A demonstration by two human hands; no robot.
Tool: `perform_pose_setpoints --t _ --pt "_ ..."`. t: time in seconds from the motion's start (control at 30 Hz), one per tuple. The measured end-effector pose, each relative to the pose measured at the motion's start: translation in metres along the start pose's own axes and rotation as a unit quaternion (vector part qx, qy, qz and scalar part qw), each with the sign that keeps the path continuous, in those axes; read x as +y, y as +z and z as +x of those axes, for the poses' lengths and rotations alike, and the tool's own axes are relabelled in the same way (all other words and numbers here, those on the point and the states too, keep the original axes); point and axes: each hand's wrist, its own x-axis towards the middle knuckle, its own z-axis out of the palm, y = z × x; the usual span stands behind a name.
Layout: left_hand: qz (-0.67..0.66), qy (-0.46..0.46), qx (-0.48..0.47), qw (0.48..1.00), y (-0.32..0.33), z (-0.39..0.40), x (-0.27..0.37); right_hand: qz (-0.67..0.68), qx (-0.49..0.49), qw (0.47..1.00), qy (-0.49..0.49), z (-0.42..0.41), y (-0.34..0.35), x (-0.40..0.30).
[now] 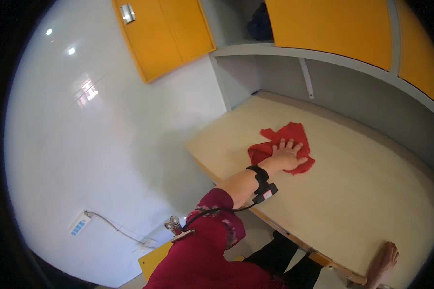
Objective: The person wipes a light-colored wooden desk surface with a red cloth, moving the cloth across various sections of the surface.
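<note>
My left hand (289, 156) lies flat with its fingers spread on a crumpled red cloth (299, 136). The cloth rests on the pale top of a desk (350, 188), toward the desk's left side. A black strap (260, 177) circles my left wrist, with a small black device (265, 193) and a cable attached. At the lower right, near the desk's front edge, my right hand (385, 254) rests on the desktop. Its fingers are close together and curled, and their inner side is hidden.
Above the desk runs a grey shelf unit with yellow cabinet doors (329, 29); a dark item (260, 23) sits inside one opening. A yellow wall cabinet (166, 34) hangs on the white wall. A power strip (80, 224) is mounted lower left. A yellow surface (155, 257) stands below my arm.
</note>
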Motion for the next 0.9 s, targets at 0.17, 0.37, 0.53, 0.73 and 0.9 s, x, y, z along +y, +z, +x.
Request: perform_pose_setpoints --t 0.17,0.37,0.53,0.73,0.9 --pt "0.038 0.208 -0.045 0.976 0.018 -0.059 0.051 -0.034 0.049 0.998 -0.006 -0.001 -0.003 -0.002" --pt "0.072 0.254 -0.049 0.963 0.017 -0.131 0.002 -0.017 0.034 0.999 0.007 0.013 -0.007 -0.022" --pt "0.052 0.114 -0.007 0.992 0.005 -0.081 -0.049 -0.016 0.061 0.998 0.021 0.012 -0.008 -0.034" --pt "0.049 -0.033 0.012 0.998 -0.007 0.056 0.024 0.038 0.101 0.994 0.025 0.015 -0.018 -0.024" --pt "0.069 0.126 0.021 0.989 0.023 0.08 0.091 0.077 0.072 0.994 -0.019 0.036 0.015 -0.034"
